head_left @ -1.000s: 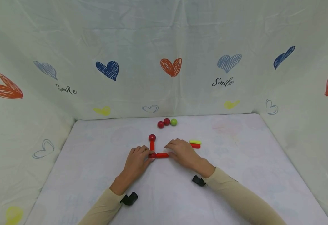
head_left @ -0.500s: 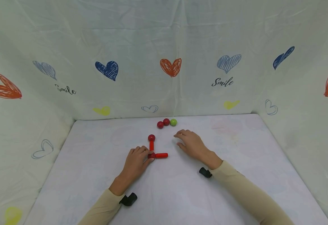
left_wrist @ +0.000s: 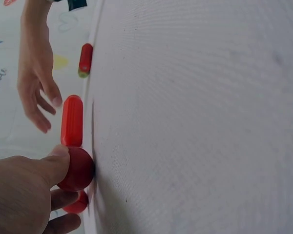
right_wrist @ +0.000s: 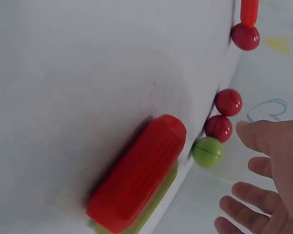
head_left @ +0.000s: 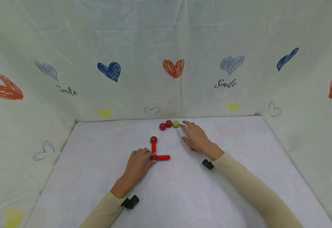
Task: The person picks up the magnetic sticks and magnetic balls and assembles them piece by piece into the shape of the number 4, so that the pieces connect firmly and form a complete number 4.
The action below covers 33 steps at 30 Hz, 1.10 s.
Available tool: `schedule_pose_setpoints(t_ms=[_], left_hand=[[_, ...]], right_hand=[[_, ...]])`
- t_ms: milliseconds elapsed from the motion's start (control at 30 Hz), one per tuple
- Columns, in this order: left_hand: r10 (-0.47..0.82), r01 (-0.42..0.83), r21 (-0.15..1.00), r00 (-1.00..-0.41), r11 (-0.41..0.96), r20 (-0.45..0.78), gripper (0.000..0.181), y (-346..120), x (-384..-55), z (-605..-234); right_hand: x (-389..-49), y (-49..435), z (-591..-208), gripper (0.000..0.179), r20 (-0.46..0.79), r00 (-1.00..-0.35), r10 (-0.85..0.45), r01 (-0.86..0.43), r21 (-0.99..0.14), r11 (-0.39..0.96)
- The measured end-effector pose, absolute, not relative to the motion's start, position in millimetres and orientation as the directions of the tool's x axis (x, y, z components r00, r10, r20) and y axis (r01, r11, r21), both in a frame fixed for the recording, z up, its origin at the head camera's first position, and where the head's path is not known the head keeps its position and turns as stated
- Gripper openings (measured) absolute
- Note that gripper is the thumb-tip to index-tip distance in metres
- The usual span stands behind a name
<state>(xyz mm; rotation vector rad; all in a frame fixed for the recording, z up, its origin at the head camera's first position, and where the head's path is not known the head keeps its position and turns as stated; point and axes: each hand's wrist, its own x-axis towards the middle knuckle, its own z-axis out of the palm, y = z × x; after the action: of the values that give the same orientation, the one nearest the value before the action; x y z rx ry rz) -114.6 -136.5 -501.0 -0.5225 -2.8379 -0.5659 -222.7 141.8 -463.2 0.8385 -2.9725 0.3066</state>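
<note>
My left hand (head_left: 138, 163) grips a dark red ball (left_wrist: 79, 170) between thumb and fingers at the corner of an L-shaped build. From that ball one red rod (head_left: 163, 157) points right. Another red rod (head_left: 153, 148) runs away from me to a second red ball (head_left: 153, 139). My right hand (head_left: 196, 136) holds nothing; its fingers are spread, fingertips right beside a green ball (head_left: 175, 124) at the back. Below the right palm lies a loose red rod (right_wrist: 139, 173), with a yellow-green rod (right_wrist: 156, 202) alongside, mostly hidden in the head view.
Two red balls (head_left: 162, 126) sit left of the green one near the table's back edge. A white cloth with printed hearts (head_left: 173, 68) hangs behind the white table (head_left: 97, 139). Black wrist cameras (head_left: 130, 202) stick out from both sleeves.
My right hand has left the end of the right-pointing rod and moved right and away from me, towards the green ball, passing over the loose rods. The left hand stays on its ball.
</note>
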Motion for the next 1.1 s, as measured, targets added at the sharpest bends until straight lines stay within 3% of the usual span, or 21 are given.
schedule_pose_setpoints(t_ms=[533,1100], left_hand=[[0.307,0.386,0.323,-0.913,0.864,0.269,0.034,-136,-114,-502],[0.297,0.371,0.332,-0.921,0.867,0.253,0.034,-136,-114,-502]], right_hand=[[-253,124,-468,0.070,-0.042,-0.859,-0.510,-0.501,-0.131,0.855],[-264,109,-469,0.052,-0.040,-0.855,-0.517,-0.515,-0.051,0.855]])
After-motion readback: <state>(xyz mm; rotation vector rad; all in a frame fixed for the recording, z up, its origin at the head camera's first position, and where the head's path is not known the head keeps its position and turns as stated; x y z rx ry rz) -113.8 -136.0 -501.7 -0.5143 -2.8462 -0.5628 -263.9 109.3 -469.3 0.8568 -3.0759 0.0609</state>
